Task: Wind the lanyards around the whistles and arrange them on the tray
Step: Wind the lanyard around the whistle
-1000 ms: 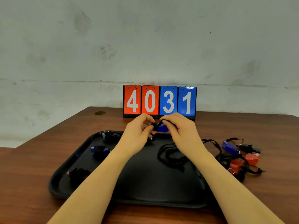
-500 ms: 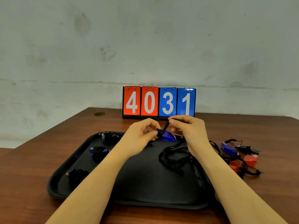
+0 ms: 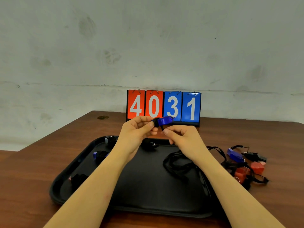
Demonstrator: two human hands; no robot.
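Pinching a blue whistle at its lanyard-wrapped end, the left hand holds it above the far edge of the black tray. The right hand pinches the black lanyard, whose loose loops lie on the tray. Unwound whistles sit on the surface right of the tray.

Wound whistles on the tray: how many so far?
4: far left corner, left side, near left, and far middle behind the left hand. The arms may hide more.
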